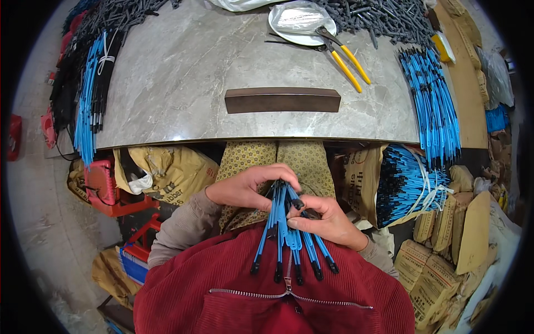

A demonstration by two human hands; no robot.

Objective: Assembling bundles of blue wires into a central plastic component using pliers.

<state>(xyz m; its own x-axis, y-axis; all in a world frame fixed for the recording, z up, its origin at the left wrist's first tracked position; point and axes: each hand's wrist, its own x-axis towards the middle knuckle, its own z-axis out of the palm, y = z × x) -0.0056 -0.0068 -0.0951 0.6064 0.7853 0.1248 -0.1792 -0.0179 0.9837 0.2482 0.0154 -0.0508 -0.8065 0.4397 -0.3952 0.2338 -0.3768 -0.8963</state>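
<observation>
Both of my hands hold a small bunch of blue plastic strips with black ends (289, 239) in front of my red corduroy jacket. My left hand (250, 186) grips the top of the bunch from the left. My right hand (328, 222) pinches it from the right, thumb and fingers closed on the strips. The strips fan downward, with their black tips hanging over my chest. The upper ends are hidden between my fingers.
A grey marble table (183, 83) lies ahead with a dark rectangular bar (282, 100), yellow-handled pliers (347, 61) beside a white plate (300, 22), and a pile of grey parts (384, 19). Bundles of blue strips lie on the table's left (92, 94) and right (434, 106), another below (406, 186). Brown sacks (172, 167) surround my lap.
</observation>
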